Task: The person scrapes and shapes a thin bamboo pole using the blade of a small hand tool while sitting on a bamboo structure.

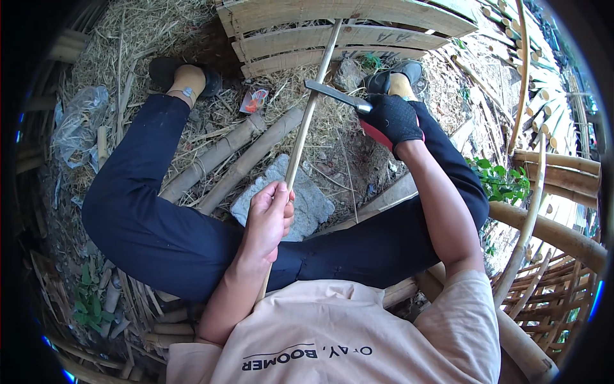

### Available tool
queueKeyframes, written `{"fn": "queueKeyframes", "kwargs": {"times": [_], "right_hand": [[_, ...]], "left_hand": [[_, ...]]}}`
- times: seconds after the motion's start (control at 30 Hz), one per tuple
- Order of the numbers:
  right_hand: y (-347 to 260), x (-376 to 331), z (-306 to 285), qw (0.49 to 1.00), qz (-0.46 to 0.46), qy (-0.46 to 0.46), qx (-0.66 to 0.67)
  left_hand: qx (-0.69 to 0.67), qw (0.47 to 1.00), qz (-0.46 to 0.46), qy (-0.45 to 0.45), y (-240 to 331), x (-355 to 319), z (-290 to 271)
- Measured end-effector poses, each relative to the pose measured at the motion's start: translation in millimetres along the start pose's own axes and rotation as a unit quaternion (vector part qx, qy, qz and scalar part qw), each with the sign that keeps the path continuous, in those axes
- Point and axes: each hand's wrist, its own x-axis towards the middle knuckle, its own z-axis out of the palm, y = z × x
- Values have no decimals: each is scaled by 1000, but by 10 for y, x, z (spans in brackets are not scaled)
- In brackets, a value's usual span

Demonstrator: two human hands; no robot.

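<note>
My bare left hand [269,214] is closed around a long, pale bamboo strip [305,121]. The strip slants from beside my body up to the wooden crate slats at the far side. On my right hand [392,120] is a black and red work glove, its fingers wrapped round the handle of a knife [337,94]. The flat grey blade points left and lies across the strip, well beyond my left hand. Where the edge meets the bamboo, I cannot tell how deep it sits.
A slatted wooden crate [345,41] stands beyond my feet. Bamboo poles [251,160] and a grey stone block [281,195] lie between my legs. Straw and a crumpled plastic bag [80,125] are at the left. Cut bamboo [549,115] is piled at the right, near a woven basket [543,301].
</note>
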Motion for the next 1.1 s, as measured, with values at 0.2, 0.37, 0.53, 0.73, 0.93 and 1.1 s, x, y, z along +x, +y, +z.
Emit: {"fn": "queueKeyframes", "kwargs": {"times": [0.2,0.37,0.53,0.73,0.93,1.1], "right_hand": [[-390,-320,-88,993,-108,-53,17],[-571,-485,80,978,-156,-115,78],[-621,-419,34,982,-145,-115,25],[-125,-59,32,999,-39,-33,9],[-51,-74,9,1000,-8,-9,22],[-407,-358,114,983,-156,-64,72]], "left_hand": [[-38,999,-15,-14,9,-3,-9],[-36,999,-18,-14,-18,13,-35],[-22,1000,-17,13,9,-4,-23],[-30,1000,-6,-1,5,-15,-22],[-32,999,-2,3,29,-25,15],[-26,1000,0,15,17,-14,-9]]}}
